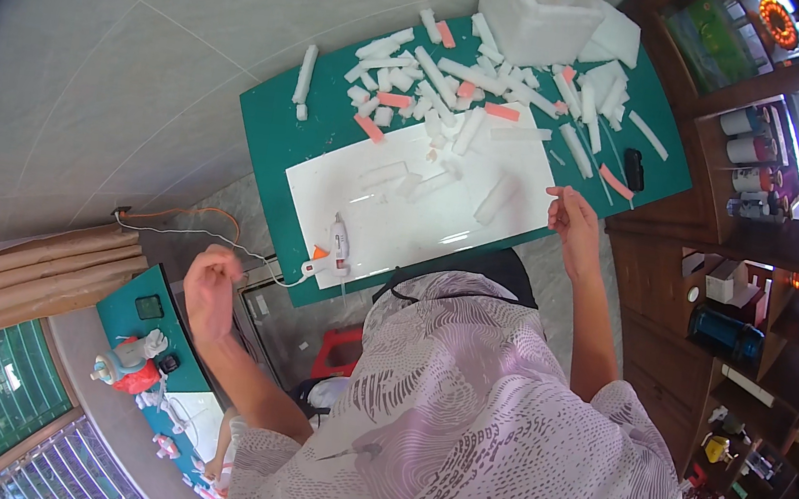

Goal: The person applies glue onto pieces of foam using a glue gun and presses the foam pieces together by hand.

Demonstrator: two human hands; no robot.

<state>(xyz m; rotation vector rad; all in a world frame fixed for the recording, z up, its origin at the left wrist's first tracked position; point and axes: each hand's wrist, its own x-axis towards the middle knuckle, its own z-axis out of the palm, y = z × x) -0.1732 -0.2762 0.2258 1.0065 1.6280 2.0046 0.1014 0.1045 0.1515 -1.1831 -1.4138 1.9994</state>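
Observation:
Both my hands are raised apart from each other. My left hand (212, 291) hangs off the table's left side, its fingers curled in with nothing visible in them. Nearest to it is a white hot glue gun (339, 247) with an orange part, on the corner of a white board (327, 189). By the board's right edge is my right hand (575, 220), fingers loosely bent and apart, holding nothing. Pale foam strips (497, 199) lie on the board in front of me. Behind them is a heap of white foam pieces (432, 77) with several pink strips (502, 112) among it.
A green table (274, 132) carries the board. A white foam box (536, 20) stands at its back right; a black object (634, 169) lies at the right. Wooden shelves (667, 209) stand beyond. A red stool (339, 351) is below; another person's arm (218, 458) shows at a second table, lower left.

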